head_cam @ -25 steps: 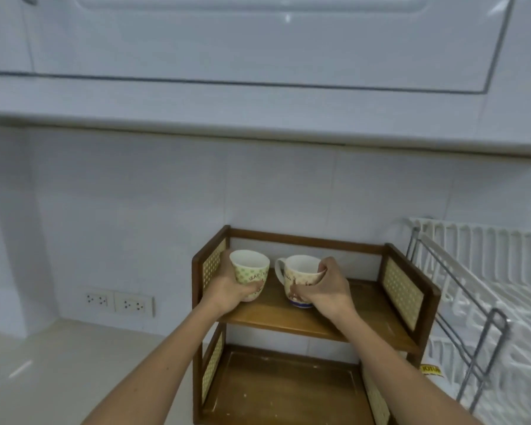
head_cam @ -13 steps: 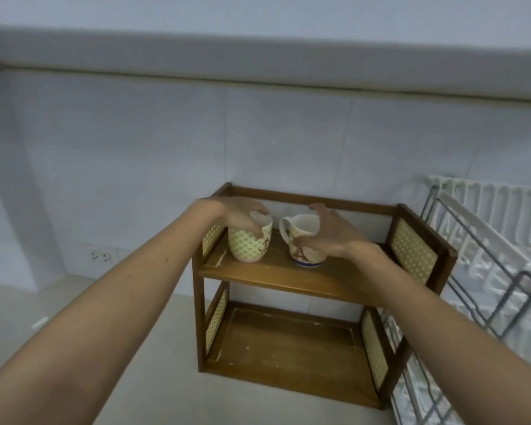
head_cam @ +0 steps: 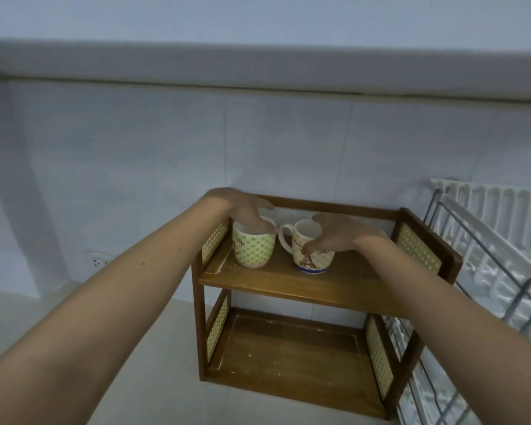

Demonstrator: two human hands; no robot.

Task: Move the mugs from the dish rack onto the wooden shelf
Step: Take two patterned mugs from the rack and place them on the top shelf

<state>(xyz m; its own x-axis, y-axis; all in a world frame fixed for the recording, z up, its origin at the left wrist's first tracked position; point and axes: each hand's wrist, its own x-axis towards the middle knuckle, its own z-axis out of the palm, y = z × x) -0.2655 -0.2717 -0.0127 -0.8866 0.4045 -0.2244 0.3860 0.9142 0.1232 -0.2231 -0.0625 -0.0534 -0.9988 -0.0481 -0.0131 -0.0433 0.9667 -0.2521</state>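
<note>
Two mugs stand upright on the top board of the wooden shelf (head_cam: 344,283). The green dotted mug (head_cam: 253,250) is on the left and the Eiffel-tower mug (head_cam: 311,256) on the right, its handle pointing left. My left hand (head_cam: 247,214) rests over the dotted mug's rim, fingers curled onto it. My right hand (head_cam: 337,234) grips the tower mug from the right side, thumb on its front wall. Both mugs' bases touch the board.
The white and metal dish rack (head_cam: 500,240) stands right of the shelf, touching its side. The shelf's lower board (head_cam: 288,354) holds nothing. A wall socket (head_cam: 100,260) sits at the left above the pale counter (head_cam: 74,378). A cabinet underside runs overhead.
The view has tilted downward and come closer. My left hand shifted from the dotted mug's side to over its rim. The mugs stay on the top board.
</note>
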